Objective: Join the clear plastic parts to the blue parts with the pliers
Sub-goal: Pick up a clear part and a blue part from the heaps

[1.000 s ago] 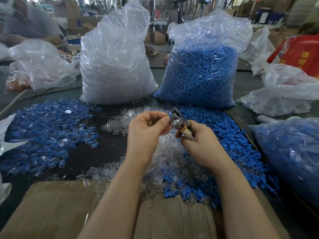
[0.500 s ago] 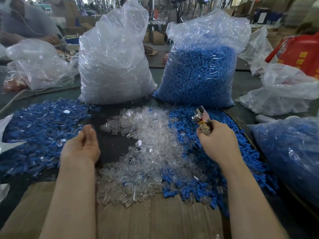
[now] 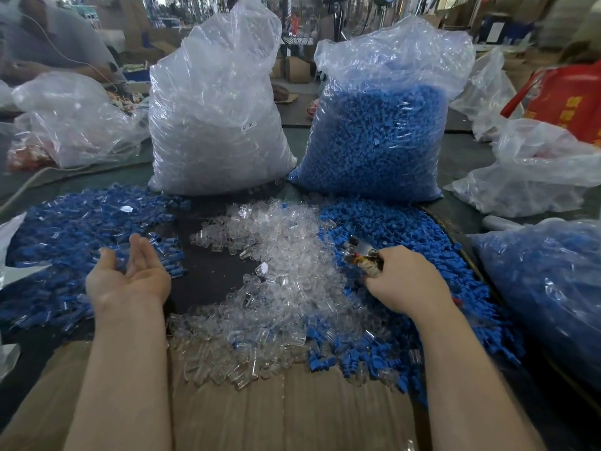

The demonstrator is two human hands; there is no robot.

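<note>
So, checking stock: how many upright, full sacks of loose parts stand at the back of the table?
2. The sack of clear parts stands back centre-left; the sack of blue parts stands right beside it. Slumped bags at both sides are not counted; their contents are unclear.

Glossy, see-through plastic parts (image 3: 276, 271) lie heaped at the centre of the frame, catching light on smooth walls. The blue parts (image 3: 406, 242) to their right look like matt, opaque plastic. The pliers (image 3: 359, 252) show bright, shiny metal at the head. Two tall bags (image 3: 214, 102) at the top are thin, crinkled, glossy plastic film. The table top (image 3: 205, 275) between the heaps is a dark, matt surface. At the bottom of the frame a brown cardboard sheet (image 3: 292, 415) looks dull and faintly ribbed.
</note>
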